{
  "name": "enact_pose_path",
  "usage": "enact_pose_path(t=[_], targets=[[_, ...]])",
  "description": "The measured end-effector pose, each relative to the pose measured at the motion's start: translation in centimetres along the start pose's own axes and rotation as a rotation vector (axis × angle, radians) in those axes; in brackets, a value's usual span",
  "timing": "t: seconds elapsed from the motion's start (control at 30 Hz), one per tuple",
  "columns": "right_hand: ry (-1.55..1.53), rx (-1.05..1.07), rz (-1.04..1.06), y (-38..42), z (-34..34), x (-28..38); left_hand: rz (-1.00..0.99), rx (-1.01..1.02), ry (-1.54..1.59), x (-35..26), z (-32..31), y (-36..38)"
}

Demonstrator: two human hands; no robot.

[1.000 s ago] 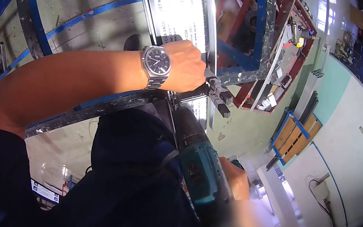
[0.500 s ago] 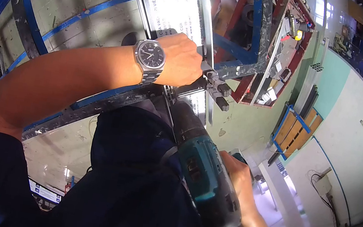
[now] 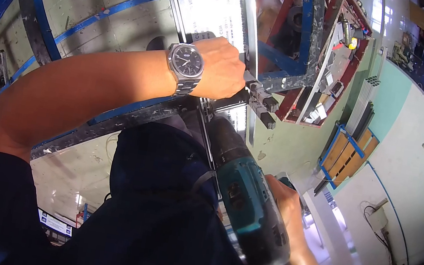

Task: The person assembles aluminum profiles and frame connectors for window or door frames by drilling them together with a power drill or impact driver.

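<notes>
My left hand [image 3: 222, 68], with a wristwatch [image 3: 187, 62] above it, is closed in a fist over a long metal profile. What its fingers grip is hidden. Just right of the fist, a grey metal piece with two dark-tipped prongs [image 3: 262, 105] sticks out. My right hand [image 3: 286, 198] is wrapped round the handle of a teal and black cordless drill [image 3: 249, 202]. The drill's nose points up at the profile, just below my left hand; its tip is hard to make out. Printed white protective film [image 3: 216, 3] covers the profile's face.
A blue and black metal frame [image 3: 133, 123] lies under the profile. Beyond it on the right stands a red metal cart [image 3: 356, 72] with tools and scraps in it. Bundled metal bars [image 3: 361, 103] and a wooden-slatted blue rack [image 3: 350, 154] stand along the wall.
Both hands, the drill and the profile appear slightly further right in view, and the surroundings have shifted a little too. Both hands keep their hold.
</notes>
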State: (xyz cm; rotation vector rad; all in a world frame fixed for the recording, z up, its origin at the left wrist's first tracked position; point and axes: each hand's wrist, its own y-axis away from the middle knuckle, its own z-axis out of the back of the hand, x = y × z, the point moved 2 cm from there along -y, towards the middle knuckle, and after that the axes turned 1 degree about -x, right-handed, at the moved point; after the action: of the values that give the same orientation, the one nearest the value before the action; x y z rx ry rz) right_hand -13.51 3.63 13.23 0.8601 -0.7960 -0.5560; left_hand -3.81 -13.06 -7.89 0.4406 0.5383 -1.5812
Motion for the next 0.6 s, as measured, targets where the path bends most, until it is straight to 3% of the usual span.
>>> enact_pose_path(t=[0.2, 0.4, 0.47, 0.6], targets=[[-0.017, -0.007, -0.03, -0.2, 0.2, 0.3, 0.003, 0.008, 0.005, 0.0, 0.0, 0.0], [0.064, -0.005, 0.081, -1.7, 0.0, -0.1, 0.004, 0.053, 0.028, 0.0, 0.5, 0.0], [-0.053, 0.0, -0.007, -2.1, -0.1, -0.9, -0.006, -0.08, 0.016, 0.0, 0.0, 0.3], [0.027, 0.019, -0.014, 0.0, 1.3, 0.5, -0.004, -0.1, 0.06, 0.1, 0.1, 0.4]])
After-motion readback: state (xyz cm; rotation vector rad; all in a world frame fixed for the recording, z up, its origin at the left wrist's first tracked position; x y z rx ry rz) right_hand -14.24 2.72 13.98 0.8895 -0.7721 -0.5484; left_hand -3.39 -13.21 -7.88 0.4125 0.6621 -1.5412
